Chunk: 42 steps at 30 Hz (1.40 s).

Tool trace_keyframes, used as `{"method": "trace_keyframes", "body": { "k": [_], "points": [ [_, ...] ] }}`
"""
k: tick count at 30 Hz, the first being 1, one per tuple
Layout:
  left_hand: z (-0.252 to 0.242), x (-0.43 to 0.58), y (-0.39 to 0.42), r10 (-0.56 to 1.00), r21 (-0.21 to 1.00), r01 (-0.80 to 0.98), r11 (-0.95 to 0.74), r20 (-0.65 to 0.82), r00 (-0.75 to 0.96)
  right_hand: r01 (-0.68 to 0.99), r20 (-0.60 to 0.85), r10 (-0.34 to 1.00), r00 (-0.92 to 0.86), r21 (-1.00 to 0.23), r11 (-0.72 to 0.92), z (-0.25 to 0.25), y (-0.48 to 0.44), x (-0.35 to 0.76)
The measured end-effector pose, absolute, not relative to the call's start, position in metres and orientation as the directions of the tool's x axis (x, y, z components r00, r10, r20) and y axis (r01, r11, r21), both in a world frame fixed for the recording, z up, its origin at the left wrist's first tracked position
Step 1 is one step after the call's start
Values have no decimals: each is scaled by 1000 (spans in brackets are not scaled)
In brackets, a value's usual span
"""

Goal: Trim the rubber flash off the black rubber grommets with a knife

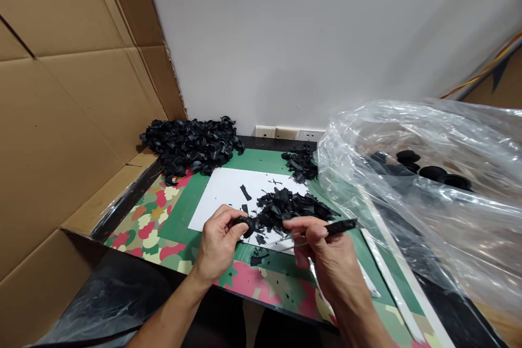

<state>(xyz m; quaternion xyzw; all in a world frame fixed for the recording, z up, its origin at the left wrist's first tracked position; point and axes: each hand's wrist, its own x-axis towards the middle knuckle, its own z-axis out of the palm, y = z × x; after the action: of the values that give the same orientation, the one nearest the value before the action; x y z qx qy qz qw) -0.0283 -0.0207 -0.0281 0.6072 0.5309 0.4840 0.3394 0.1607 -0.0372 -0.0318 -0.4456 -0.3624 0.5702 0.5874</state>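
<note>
My left hand (pixel 218 242) pinches a small round black rubber part (pixel 243 223) over the white sheet (pixel 222 190). Close to its right, my right hand (pixel 322 253) is closed on a thin black-handled tool (pixel 338 226) whose tip points toward that part. Just beyond the fingers lies a loose heap of black trimmings (pixel 285 207) on the sheet.
A large pile of black rubber parts (pixel 191 144) sits at the back left by the cardboard wall (pixel 69 109). A smaller pile (pixel 302 163) lies at the back. A clear plastic bag (pixel 428 185) holding black parts fills the right. Camouflage-patterned mat (pixel 150 228) covers the table.
</note>
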Motion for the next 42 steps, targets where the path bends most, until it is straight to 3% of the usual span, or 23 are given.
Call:
{"method": "trace_keyframes", "body": {
  "k": [6,12,16,21,30,42],
  "points": [
    [-27,-26,-22,977,924,324,-201,215,-7,-642,-204,979,-31,-746,-176,-26,-34,147],
    [-26,-24,-23,981,936,299,-184,192,3,-686,-168,984,-52,-710,-157,-29,-35,138],
    [-23,-23,-25,980,932,304,-197,200,20,-577,-138,990,-35,-806,-133,-33,-38,140],
    [-22,-22,-26,976,923,318,-214,218,25,-322,82,991,109,-940,113,-36,-41,140],
    [-21,-21,-27,973,905,361,-227,225,47,-130,315,930,188,-931,342,-47,-41,132],
    [-20,-20,-28,973,893,388,-229,223,61,-69,398,898,190,-907,416,-43,-41,129]
  ]
}}
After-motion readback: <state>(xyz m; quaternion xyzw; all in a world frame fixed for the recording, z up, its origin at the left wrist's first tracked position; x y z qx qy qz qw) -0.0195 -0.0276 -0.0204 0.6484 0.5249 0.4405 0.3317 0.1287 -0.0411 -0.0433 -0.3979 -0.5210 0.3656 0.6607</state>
